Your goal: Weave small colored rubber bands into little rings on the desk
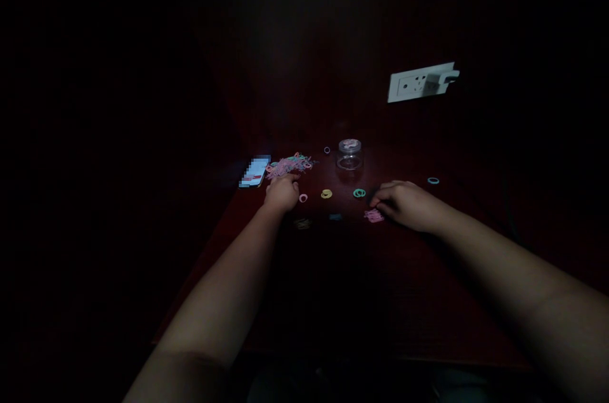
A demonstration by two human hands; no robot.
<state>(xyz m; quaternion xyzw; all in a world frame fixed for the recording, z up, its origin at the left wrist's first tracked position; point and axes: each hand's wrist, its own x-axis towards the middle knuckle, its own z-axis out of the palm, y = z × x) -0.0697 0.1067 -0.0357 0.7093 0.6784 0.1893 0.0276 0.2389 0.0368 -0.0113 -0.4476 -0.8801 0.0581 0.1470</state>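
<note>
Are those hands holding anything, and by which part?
Can't be told: the left hand is at the mixed pile, the right hand by the pink bunch, fingertips too dark.

Location: dim indoor room, type indeterminate. Visible indicators: wall socket (pixel 420 83) with inserted plug (pixel 448 77), dark red table (pixel 352 289), lit phone (pixel 255 171), clear jar (pixel 349 160).

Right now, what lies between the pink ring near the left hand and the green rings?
Yellow rings lie between them, as the head view shows.
</note>
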